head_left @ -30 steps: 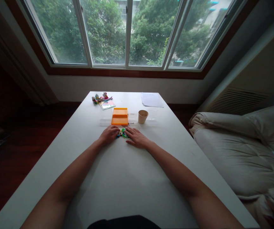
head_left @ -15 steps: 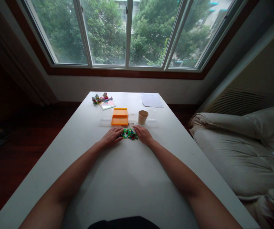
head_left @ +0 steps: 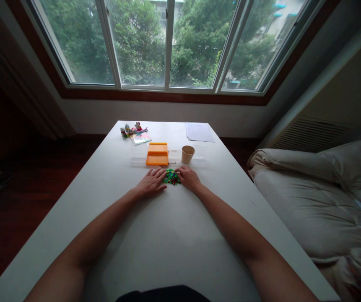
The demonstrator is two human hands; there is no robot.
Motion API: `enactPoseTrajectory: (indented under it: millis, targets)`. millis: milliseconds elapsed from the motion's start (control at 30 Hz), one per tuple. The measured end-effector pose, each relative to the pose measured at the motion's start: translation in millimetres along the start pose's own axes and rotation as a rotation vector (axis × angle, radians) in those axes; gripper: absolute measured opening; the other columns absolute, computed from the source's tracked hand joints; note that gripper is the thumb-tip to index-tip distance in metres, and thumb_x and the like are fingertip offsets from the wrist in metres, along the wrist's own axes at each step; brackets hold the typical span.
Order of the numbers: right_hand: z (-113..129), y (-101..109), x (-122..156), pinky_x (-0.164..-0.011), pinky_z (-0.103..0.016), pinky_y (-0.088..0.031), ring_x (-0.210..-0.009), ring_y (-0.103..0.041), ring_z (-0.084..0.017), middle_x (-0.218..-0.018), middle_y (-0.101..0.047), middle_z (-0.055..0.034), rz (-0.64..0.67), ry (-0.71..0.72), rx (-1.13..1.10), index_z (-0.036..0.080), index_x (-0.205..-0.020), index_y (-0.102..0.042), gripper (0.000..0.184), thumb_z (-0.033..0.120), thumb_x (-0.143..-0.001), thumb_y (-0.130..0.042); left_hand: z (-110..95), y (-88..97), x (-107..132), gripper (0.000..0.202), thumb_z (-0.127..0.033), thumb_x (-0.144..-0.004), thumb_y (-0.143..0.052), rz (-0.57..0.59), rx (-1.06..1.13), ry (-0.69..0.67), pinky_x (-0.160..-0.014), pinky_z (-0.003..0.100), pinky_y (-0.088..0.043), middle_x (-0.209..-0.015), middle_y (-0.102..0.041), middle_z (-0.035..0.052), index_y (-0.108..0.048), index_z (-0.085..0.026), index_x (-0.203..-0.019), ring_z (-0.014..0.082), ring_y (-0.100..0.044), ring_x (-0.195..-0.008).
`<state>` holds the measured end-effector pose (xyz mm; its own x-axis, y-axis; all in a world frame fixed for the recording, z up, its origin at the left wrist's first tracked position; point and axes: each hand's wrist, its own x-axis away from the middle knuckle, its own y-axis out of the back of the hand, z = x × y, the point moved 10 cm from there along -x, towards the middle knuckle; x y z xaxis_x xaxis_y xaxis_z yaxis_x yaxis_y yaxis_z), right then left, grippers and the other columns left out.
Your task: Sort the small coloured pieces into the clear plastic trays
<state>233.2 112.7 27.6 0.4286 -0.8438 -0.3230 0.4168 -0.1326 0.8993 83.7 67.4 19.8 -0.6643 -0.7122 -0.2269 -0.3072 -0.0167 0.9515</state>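
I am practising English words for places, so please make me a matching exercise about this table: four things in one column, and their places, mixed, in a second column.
Things:
1. orange box
2. paper cup
3. sheet of paper
4. pile of small coloured pieces

Places:
a. between the left hand and the right hand
b. lying flat, at the far right of the table
c. upright, just right of the orange box
d. just beyond the left hand's fingertips

Pairs: 1-d, 2-c, 3-b, 4-a.

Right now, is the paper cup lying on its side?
No, the paper cup stands upright, mouth up, just right of the orange box.
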Motion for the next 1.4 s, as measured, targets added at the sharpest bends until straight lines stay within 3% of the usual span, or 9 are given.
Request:
enactPoseTrajectory:
  millis: [200,400,500,633,833,1067,1200,1400]
  targets:
    - [12,3,0,-0.097,-0.036,-0.046,-0.107,-0.057,-0.023,-0.107,-0.063,-0.0091,-0.037,0.053,-0.005,0.023,-0.120,-0.067,0.029,0.036,-0.098,-0.052,15,11.1,1,0.059,-0.048,-0.097,-0.048,-0.094,0.009,0.049,-0.121,0.048,-0.023,-0.154,-0.042,0.0110,-0.041,-0.022,-0.150,0.0282,-0.034,-0.144]
    - [30,-9,-2,-0.107,-0.042,-0.041,-0.129,-0.049,-0.026,-0.142,-0.052,-0.0099,-0.001,0.192,-0.071,0.026,-0.140,-0.053,0.043,0.041,-0.100,-0.049,41,23.8,6,0.041,-0.037,-0.096,-0.051,-0.191,0.072,0.175,-0.110,0.041,-0.041,-0.137,-0.059,0.0087,-0.060,-0.023,-0.134,0.0246,-0.052,-0.127]
    - [41,-22,-1,-0.113,-0.045,-0.037,-0.137,-0.044,-0.026,-0.150,-0.047,-0.0085,0.063,0.296,-0.080,0.027,-0.143,-0.051,0.046,0.043,-0.101,-0.046,48,26.0,8,0.035,-0.034,-0.095,-0.053,-0.218,0.113,0.211,-0.106,0.040,-0.045,-0.128,-0.064,0.0068,-0.066,-0.025,-0.126,0.0238,-0.056,-0.120]
    - [48,-23,0,-0.114,-0.045,-0.036,-0.136,-0.046,-0.026,-0.146,-0.052,-0.0082,0.083,0.349,-0.105,0.027,-0.140,-0.054,0.043,0.043,-0.101,-0.046,49,26.1,7,0.029,-0.029,-0.094,-0.054,-0.232,0.146,0.199,-0.104,0.039,-0.046,-0.122,-0.067,0.0055,-0.071,-0.026,-0.117,0.0229,-0.058,-0.115]
    - [58,-6,7,-0.110,-0.044,-0.041,-0.130,-0.053,-0.026,-0.137,-0.060,-0.0085,0.062,0.365,-0.172,0.027,-0.135,-0.060,0.040,0.043,-0.099,-0.051,56,26.9,8,0.028,-0.025,-0.095,-0.050,-0.250,0.192,0.203,-0.101,0.036,-0.047,-0.119,-0.069,0.0046,-0.072,-0.025,-0.112,0.0214,-0.059,-0.112]
    - [79,1,16,-0.113,-0.048,-0.038,-0.137,-0.045,-0.028,-0.144,-0.054,-0.0060,0.080,0.475,-0.172,0.031,-0.123,-0.068,0.032,0.044,-0.096,-0.057,77,37.4,17,0.024,-0.026,-0.094,-0.052,-0.278,0.155,0.315,-0.095,0.035,-0.047,-0.107,-0.070,0.0057,-0.074,-0.024,-0.104,0.0219,-0.060,-0.105]
    - [74,2,14,-0.113,-0.048,-0.039,-0.136,-0.047,-0.028,-0.141,-0.057,-0.0071,0.061,0.447,-0.190,0.028,-0.121,-0.070,0.031,0.043,-0.095,-0.059,86,41.4,24,0.025,-0.028,-0.092,-0.052,-0.245,0.132,0.398,-0.084,0.031,-0.048,-0.100,-0.071,0.0057,-0.075,-0.023,-0.102,0.0205,-0.062,-0.094]
    - [63,5,10,-0.112,-0.046,-0.040,-0.134,-0.050,-0.026,-0.135,-0.062,-0.0070,0.017,0.405,-0.233,0.028,-0.118,-0.070,0.030,0.043,-0.095,-0.059,92,33.9,26,0.030,-0.034,-0.089,-0.053,-0.123,0.152,0.451,-0.063,0.026,-0.039,-0.073,-0.068,0.0012,-0.075,-0.024,-0.107,0.0157,-0.057,-0.064]
